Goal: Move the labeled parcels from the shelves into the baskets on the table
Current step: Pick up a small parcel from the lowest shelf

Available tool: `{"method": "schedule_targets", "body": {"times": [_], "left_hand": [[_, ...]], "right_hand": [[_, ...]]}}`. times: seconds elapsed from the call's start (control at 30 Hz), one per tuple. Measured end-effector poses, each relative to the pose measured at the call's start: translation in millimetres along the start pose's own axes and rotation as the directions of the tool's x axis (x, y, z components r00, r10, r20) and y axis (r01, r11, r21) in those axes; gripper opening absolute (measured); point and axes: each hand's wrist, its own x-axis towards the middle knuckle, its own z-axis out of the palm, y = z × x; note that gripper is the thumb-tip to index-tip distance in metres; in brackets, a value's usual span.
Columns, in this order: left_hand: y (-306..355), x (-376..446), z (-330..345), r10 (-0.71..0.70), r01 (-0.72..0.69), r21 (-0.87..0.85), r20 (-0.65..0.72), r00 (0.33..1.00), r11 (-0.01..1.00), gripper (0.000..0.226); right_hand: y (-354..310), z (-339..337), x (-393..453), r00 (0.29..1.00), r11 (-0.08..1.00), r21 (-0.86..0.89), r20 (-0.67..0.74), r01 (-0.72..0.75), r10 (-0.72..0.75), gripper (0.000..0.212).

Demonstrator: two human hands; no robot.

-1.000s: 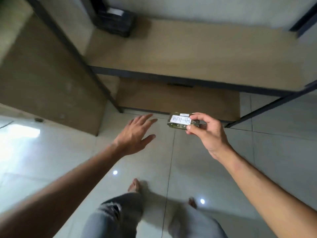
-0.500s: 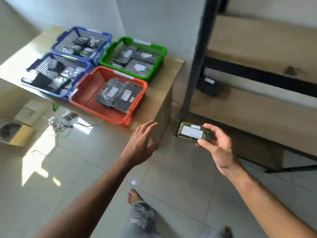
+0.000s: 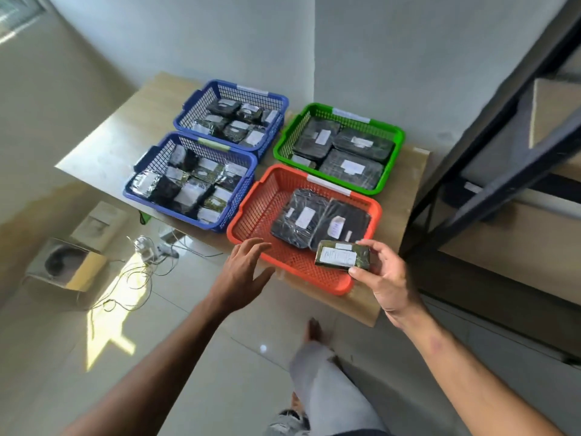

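While the right hand (image 3: 388,280) pinches it, labeled parcel (image 3: 342,258) seemingly over red basket (image 3: 251,215).

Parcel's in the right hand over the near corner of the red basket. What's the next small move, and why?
Probably read the label first. The right hand pinches the small green-wrapped parcel with a white label, face up, above the red plastic basket, which holds two larger black parcels. Similar small parcels fill the two blue baskets. The left hand hovers open, free to help.
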Motion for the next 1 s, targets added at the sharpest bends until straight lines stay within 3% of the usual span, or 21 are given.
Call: {"method": "schedule_targets", "body": {"times": [0.23,0.4,0.53,0.63,0.8,0.9,1.0], "left_hand": [[-78,65,-22,-0.034,0.034,0.010,0.044,0.998,0.999,0.050],[-106,115,-27,0.033,-0.043,0.075,0.130,0.991,0.996,0.056],[-123,146,-26,0.098,-0.151,0.245,0.215,0.972,0.958,0.071],[-144,158,-27,0.208,-0.319,0.353,0.319,0.925,0.879,0.081],[-164,159,-21,0.294,-0.427,0.342,0.378,0.878,0.837,0.082],[-169,158,-17,0.301,-0.433,0.331,0.380,0.874,0.838,0.080],[-173,157,-14,0.324,-0.442,0.317,0.361,0.874,0.839,0.079]], "right_hand": [[-5,79,111,0.996,0.968,-0.249,0.089,0.044,-0.022,0.058],[-9,128,189,0.994,0.884,-0.465,0.106,0.049,0.001,0.056],[-8,162,232,0.991,0.788,-0.614,0.125,0.043,0.042,0.054],[2,179,248,0.987,0.725,-0.688,0.091,-0.034,0.132,0.043],[17,193,256,0.982,0.597,-0.799,0.051,-0.069,0.182,0.026],[26,200,255,0.993,0.543,-0.840,0.051,-0.015,0.106,0.035],[30,205,248,0.991,0.444,-0.896,0.067,0.010,0.112,0.076]]}}
